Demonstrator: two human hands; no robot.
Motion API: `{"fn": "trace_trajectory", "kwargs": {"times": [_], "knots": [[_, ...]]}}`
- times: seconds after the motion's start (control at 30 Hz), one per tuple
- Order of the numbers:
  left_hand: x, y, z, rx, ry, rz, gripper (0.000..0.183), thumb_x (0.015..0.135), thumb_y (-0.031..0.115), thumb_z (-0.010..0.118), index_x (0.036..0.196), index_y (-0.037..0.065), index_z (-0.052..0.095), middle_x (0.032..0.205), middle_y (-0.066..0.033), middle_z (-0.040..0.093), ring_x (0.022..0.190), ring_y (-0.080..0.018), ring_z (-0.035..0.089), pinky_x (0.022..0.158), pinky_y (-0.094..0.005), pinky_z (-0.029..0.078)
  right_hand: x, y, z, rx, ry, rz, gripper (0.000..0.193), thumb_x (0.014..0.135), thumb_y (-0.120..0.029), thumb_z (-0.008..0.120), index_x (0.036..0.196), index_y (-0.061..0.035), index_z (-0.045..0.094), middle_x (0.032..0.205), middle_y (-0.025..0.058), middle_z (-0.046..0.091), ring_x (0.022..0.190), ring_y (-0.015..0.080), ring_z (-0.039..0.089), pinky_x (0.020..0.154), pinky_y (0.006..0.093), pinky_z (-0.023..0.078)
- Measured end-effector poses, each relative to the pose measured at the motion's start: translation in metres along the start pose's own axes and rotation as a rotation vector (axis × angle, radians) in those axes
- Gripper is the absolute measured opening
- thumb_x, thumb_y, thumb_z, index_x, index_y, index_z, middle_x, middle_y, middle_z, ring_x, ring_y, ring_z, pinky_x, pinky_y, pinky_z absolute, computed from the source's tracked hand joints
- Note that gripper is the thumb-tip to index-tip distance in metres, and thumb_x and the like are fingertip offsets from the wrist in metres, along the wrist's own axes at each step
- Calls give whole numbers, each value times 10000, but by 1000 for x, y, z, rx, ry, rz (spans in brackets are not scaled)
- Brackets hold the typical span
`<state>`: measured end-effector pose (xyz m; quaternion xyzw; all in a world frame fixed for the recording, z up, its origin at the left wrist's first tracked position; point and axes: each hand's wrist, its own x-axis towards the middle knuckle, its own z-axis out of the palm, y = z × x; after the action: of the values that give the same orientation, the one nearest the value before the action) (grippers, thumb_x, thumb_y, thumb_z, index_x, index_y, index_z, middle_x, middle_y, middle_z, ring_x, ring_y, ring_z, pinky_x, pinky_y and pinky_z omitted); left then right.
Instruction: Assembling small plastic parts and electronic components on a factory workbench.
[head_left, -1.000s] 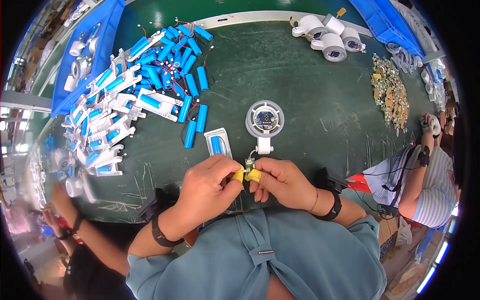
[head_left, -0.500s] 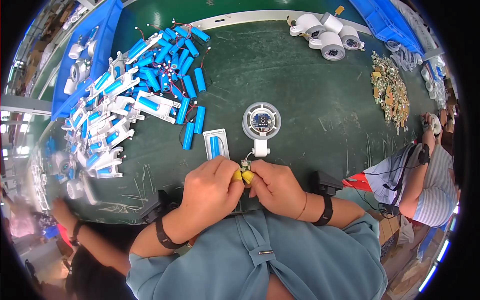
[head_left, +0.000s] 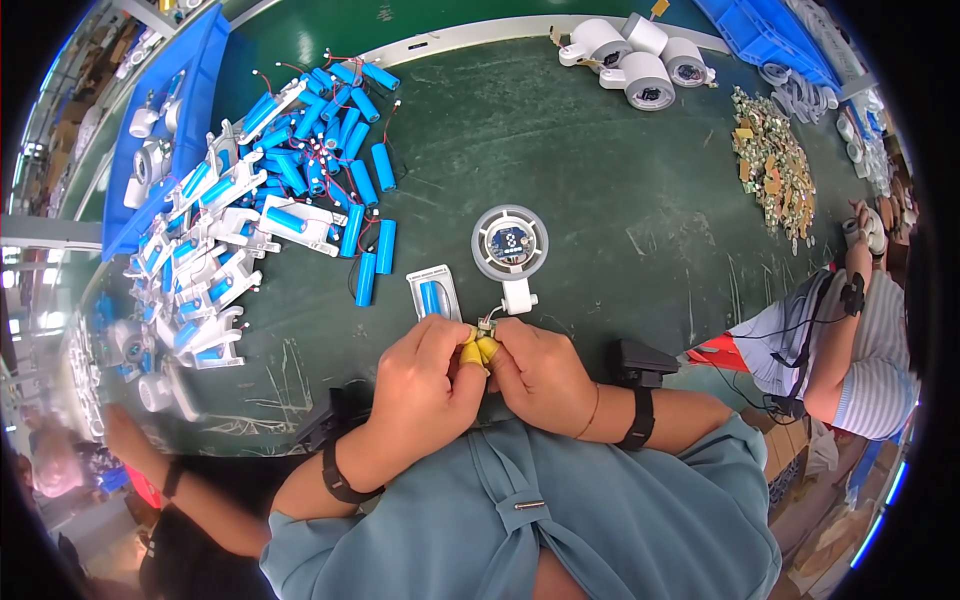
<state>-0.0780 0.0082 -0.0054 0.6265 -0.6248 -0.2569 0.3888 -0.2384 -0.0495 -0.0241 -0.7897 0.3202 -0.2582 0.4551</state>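
Observation:
My left hand (head_left: pixel 425 375) and my right hand (head_left: pixel 548 375) meet just in front of me, thumbs and fingertips pinched around a small green circuit board (head_left: pixel 486 327). Yellow covers (head_left: pixel 473 353) wrap some of the fingertips, hiding most of the board. From the board a short white wire runs to the stem of a round grey-and-white device (head_left: pixel 510 243), which lies face up with a lit display in its centre. Left of the board, close to my left fingers, is a white plastic holder (head_left: pixel 447 282) with a blue cylindrical battery (head_left: pixel 430 298) in it.
Blue batteries (head_left: pixel 366 278) with red wires and white holders (head_left: pixel 205 290) are heaped at left, beside a blue bin (head_left: pixel 215 60). White cylindrical housings (head_left: pixel 640 75) stand far right, near a pile of small circuit boards (head_left: pixel 775 165). Co-workers' arms (head_left: pixel 835 330) show on both sides.
The device's display now shows a different lit pattern. My view has shifted slightly; my hands stay pinched on the board, the yellow-covered tips having turned a little.

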Motion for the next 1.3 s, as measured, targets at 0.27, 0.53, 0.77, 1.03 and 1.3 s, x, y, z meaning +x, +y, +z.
{"fn": "trace_trajectory", "kwargs": {"times": [0.27,0.53,0.77,1.03,1.3], "knots": [[11,0,-18,-159,-166,-176,241,794,-22,681,1028,4,629,830,-31,604,623,-71,542,531,-221,436,-2,2,-1,37,17,3,193,867,-41,652,1034,10,570,793,100,652,641,196,671,572,297,528],[12,2,-11,-50,-121,-145,196,749,-5,725,929,16,650,770,-10,577,559,-46,464,496,-214,379,-2,2,1,56,34,31,216,820,-68,712,964,-19,558,734,93,643,629,211,662,563,306,527],[10,3,-4,-5,-52,-118,198,684,-2,696,868,12,625,733,-19,569,546,-60,447,490,-228,373,-1,1,0,25,15,14,223,804,-83,721,917,-27,538,745,102,638,645,243,660,560,332,529],[11,4,-4,-13,-57,-131,196,692,-6,685,878,11,623,733,-19,566,553,-59,448,493,-223,374,-1,-1,-3,69,-19,19,200,812,-77,683,922,-21,526,767,118,633,674,285,652,580,379,522],[11,4,-12,-26,-94,-147,198,704,-10,680,894,15,628,739,-16,560,565,-59,457,504,-218,375,-4,-4,-49,75,183,41,382,783,4,665,1147,-16,550,880,77,610,694,184,603,616,288,503]]}}
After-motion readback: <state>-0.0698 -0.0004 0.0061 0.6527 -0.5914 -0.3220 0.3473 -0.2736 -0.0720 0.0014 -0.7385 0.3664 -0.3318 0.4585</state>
